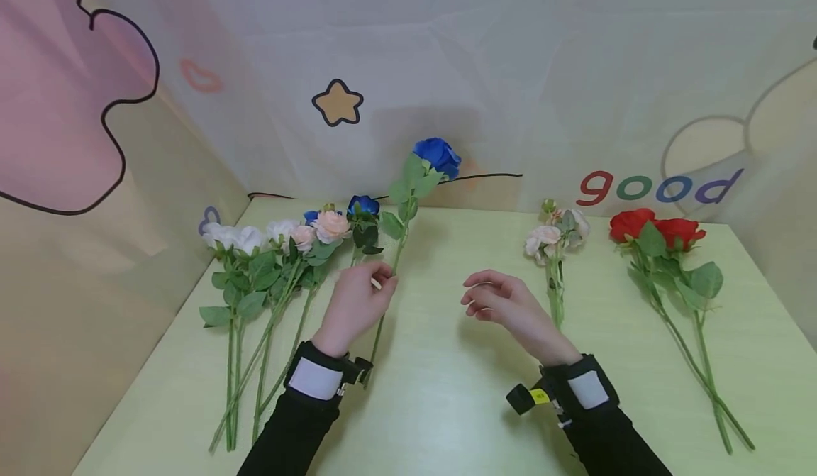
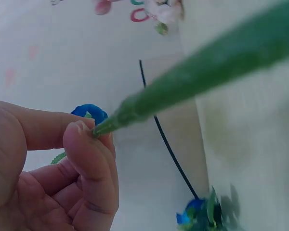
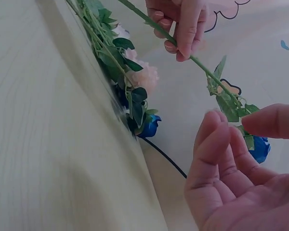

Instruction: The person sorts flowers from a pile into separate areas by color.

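Observation:
My left hand (image 1: 359, 304) pinches the green stem of a blue rose (image 1: 437, 157) between thumb and fingertips. The rose tilts up and to the right, its bloom raised in front of the backdrop. In the left wrist view its stem (image 2: 192, 72) runs close past the camera. To the right, my right hand (image 1: 507, 311) hovers over the table with fingers loosely bent and nothing between them. Another blue rose (image 1: 364, 206) lies beyond my left hand, beside pink roses (image 1: 332, 226) and white roses (image 1: 239, 238).
On the pale table (image 1: 440, 412), a small bunch of pale pink flowers (image 1: 544, 240) lies behind my right hand. Two red roses (image 1: 679, 232) with crossed stems lie farther right. A printed cloth backdrop (image 1: 498, 57) rises along the table's back edge.

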Tool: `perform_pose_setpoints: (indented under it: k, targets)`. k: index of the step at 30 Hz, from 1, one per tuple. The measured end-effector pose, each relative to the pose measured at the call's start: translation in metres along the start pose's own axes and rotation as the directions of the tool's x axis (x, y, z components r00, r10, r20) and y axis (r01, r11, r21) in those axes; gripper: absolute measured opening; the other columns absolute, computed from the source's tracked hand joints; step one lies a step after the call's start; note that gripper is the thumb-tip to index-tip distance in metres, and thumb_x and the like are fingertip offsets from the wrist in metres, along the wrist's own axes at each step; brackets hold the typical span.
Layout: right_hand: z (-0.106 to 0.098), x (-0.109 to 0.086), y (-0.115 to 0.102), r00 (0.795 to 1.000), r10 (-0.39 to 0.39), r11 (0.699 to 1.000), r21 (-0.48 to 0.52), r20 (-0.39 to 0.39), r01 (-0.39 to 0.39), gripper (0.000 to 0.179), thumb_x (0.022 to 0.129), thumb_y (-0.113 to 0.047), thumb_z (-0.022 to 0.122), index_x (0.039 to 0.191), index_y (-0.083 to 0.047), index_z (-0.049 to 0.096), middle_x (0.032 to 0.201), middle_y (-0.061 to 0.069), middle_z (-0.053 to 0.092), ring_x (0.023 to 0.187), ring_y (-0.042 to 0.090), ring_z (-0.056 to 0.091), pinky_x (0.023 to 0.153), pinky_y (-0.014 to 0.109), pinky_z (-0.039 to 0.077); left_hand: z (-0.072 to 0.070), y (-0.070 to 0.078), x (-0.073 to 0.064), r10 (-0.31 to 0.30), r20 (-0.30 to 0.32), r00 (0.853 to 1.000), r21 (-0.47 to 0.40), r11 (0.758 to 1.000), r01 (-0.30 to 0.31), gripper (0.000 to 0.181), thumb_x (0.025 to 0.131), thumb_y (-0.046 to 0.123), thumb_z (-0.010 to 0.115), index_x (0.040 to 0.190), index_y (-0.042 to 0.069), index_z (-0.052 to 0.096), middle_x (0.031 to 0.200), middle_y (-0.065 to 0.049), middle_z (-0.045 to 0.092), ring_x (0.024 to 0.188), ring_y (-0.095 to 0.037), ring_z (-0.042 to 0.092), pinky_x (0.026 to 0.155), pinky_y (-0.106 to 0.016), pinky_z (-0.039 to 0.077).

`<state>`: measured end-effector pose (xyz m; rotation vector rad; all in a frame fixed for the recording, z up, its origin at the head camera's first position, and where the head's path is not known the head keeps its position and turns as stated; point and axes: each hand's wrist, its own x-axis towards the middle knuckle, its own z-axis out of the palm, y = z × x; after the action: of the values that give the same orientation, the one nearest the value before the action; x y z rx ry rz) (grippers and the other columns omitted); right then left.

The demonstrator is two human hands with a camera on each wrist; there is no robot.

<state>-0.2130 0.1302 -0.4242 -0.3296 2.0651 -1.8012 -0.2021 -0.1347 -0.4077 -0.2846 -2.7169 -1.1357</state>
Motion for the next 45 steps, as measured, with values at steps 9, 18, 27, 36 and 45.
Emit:
perform_pose_setpoints:
  k: [9, 18, 27, 36, 45]
  targets:
    - [-0.021, -0.008, 0.002, 0.999, 0.004, 0.999, -0.037, -0.042, -0.006, 0.038, 0.105, -0.021, 0.054, 0.131, 0.006, 0.049, 0.105, 0.006, 0.067, 0.098, 0.019, 0.068, 0.091, 0.025, 0.057, 0.023, 0.025, 0.015, -0.001, 0.089, 0.996, -0.183, 0.983, 0.018, 0.013, 0.095, 0.011, 0.066, 0.099, -0.001, 0.070, 0.083, -0.010, 0.068, 0.056, -0.008, 0.056, 0.052, -0.023, 0.047]
    - [-0.037, -0.013, -0.004, 0.996, -0.004, 0.998, -0.069, -0.094, -0.002, 0.040, 0.105, -0.024, 0.054, 0.133, 0.005, 0.049, 0.108, 0.006, 0.066, 0.098, 0.014, 0.068, 0.090, 0.022, 0.056, 0.040, 0.025, 0.018, -0.075, 0.300, 0.951, -0.334, 0.926, 0.179, 0.015, 0.098, 0.014, 0.063, 0.102, 0.000, 0.067, 0.086, -0.011, 0.068, 0.059, -0.009, 0.062, 0.068, -0.044, 0.060]
    - [-0.043, -0.017, -0.009, 0.993, -0.018, 0.999, -0.036, -0.119, 0.014, 0.034, 0.104, -0.024, 0.055, 0.128, 0.001, 0.052, 0.103, -0.003, 0.065, 0.095, 0.009, 0.065, 0.090, 0.023, 0.057, 0.056, 0.023, 0.017, -0.073, 0.414, 0.908, -0.351, 0.907, 0.232, 0.019, 0.099, 0.018, 0.064, 0.103, 0.000, 0.066, 0.079, -0.006, 0.065, 0.059, -0.009, 0.062, 0.068, -0.036, 0.060]
    - [-0.046, -0.018, -0.012, 0.992, -0.015, 1.000, -0.025, -0.129, 0.012, 0.035, 0.105, -0.024, 0.055, 0.129, 0.001, 0.051, 0.104, -0.003, 0.065, 0.096, 0.009, 0.065, 0.089, 0.021, 0.056, 0.070, 0.024, 0.015, -0.109, 0.462, 0.880, -0.320, 0.905, 0.280, 0.019, 0.098, 0.015, 0.065, 0.107, -0.002, 0.065, 0.078, -0.009, 0.070, 0.058, -0.010, 0.064, 0.065, -0.030, 0.059]
    - [-0.047, -0.019, -0.012, 0.991, -0.019, 1.000, -0.024, -0.132, 0.016, 0.033, 0.104, -0.022, 0.055, 0.128, 0.001, 0.052, 0.103, -0.004, 0.066, 0.096, 0.008, 0.065, 0.090, 0.022, 0.057, 0.081, 0.020, 0.014, -0.153, 0.500, 0.853, -0.253, 0.916, 0.312, 0.022, 0.095, 0.013, 0.069, 0.110, -0.002, 0.066, 0.083, -0.009, 0.071, 0.062, -0.011, 0.065, 0.064, -0.029, 0.054]
